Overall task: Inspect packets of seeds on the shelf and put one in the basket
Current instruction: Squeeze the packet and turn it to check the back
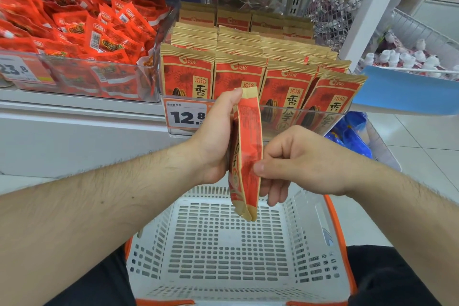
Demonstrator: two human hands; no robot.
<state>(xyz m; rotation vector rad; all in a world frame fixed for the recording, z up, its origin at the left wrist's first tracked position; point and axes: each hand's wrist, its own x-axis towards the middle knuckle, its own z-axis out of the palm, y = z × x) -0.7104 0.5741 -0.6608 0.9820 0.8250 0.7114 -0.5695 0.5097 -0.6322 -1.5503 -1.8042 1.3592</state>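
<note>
Your left hand (214,136) grips the seed packet (246,154) edge-on, right hand (295,164) pinching its side for inspection; basket (308,208) directly below.

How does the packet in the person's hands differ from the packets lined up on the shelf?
The held packet is turned edge-on and hangs over the white basket; the shelf packets face forward, showing their fronts. The held packet is gripped by the left hand and pinched by the right hand; the shelf packets stand untouched in rows. Both share the red-and-tan wrapper.
</note>
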